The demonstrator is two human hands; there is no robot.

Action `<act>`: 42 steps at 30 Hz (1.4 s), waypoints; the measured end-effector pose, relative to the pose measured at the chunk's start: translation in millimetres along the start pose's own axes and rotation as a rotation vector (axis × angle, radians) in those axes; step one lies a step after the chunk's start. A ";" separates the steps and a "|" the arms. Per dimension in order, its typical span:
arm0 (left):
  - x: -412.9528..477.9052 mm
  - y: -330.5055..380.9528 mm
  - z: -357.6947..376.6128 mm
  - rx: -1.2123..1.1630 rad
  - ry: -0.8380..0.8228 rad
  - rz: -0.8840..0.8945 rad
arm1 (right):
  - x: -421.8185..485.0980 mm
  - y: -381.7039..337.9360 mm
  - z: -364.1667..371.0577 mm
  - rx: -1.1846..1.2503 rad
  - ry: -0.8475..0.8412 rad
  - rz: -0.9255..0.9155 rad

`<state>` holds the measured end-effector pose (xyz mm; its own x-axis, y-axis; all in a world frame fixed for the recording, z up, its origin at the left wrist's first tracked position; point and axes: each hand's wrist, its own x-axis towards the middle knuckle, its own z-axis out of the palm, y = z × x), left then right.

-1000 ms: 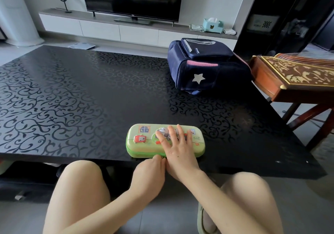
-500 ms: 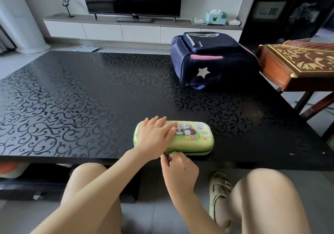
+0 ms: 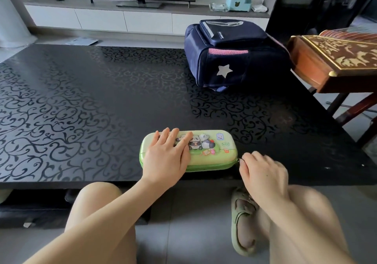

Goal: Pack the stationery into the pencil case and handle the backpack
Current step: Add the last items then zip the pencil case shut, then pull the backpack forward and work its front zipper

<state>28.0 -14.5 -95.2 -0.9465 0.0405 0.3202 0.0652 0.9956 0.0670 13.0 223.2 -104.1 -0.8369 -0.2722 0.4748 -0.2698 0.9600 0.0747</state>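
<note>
**Tabletop** [image 3: 81,110]. Black, glossy, with a scroll pattern. It carries both task items.

**Backpack** [image 3: 230,59]. Navy fabric with a pink mesh pocket. It sits at the far right of the tabletop, well apart from the case, and the face with the white star is turned toward the person. The zips appear closed, though this is not certain. Judged soft-sided and bulky, likely to sag if lifted by one corner. The carry handle cannot be made out, so the best place to take hold is uncertain.

**Pencil case** [image 3: 214,155]. Green moulded shell with a panda print on the lid. It lies flat near the front edge of the tabletop, lid up, with its long axis running left to right, roughly parallel to that edge. Judged light and semi-rigid, with a smooth lid that could slide on the glossy surface. It needs steadying from above while the zip is worked. No loose stationery is in view.

**Left hand** [image 3: 167,159]. Laid flat with the fingers straight, it presses on the left half of the lid. It grips nothing.

**Right hand** [image 3: 263,172]. Its fingertips are curled at the right end of the case and pinch the zip pull.

**Zip pull** [image 3: 239,160]. Small and dark, at the near right corner of the seam. The zip looks nearly or fully closed along the front.
</note>
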 end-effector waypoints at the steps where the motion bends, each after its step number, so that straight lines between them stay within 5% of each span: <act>1: 0.7 1.7 0.2 -0.004 -0.010 -0.009 | 10.6 3.8 3.9 -0.033 -0.039 -0.001; 9: 1.7 2.0 0.7 -0.039 -0.005 -0.009 | 119.0 -4.5 34.4 0.140 -0.415 -0.098; 13: 1.8 0.2 0.0 -0.050 -0.018 0.025 | 121.5 -20.6 15.5 0.359 -0.212 -0.040; 15: 3.3 -2.3 -1.1 -0.057 -0.024 0.053 | 104.6 -33.8 -3.3 0.580 -0.308 -0.141; 17: 5.6 -5.2 -3.7 -0.067 -0.025 0.094 | 80.1 -46.1 -11.7 0.427 -0.576 -0.302; 19: 9.7 -9.2 -8.0 -0.128 -0.048 0.106 | 61.4 -49.1 -10.6 0.249 -0.586 -0.348; 25: 44.7 9.9 -18.8 -0.315 0.015 0.051 | 43.4 -4.2 -7.4 0.128 -0.452 -0.201; 34: 137.5 96.7 -0.8 -0.054 0.192 0.366 | 65.8 159.0 11.6 -0.062 -0.532 0.618; 42: 267.2 138.5 12.2 0.338 0.117 0.334 | 88.9 170.4 31.2 -0.154 -0.592 0.588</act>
<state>-219.8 135.3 -11.9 -0.8481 0.3716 0.3776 0.2344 0.9024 -0.3615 -122.2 360.5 -76.4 -0.9434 0.3261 -0.0605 0.3195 0.9425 0.0984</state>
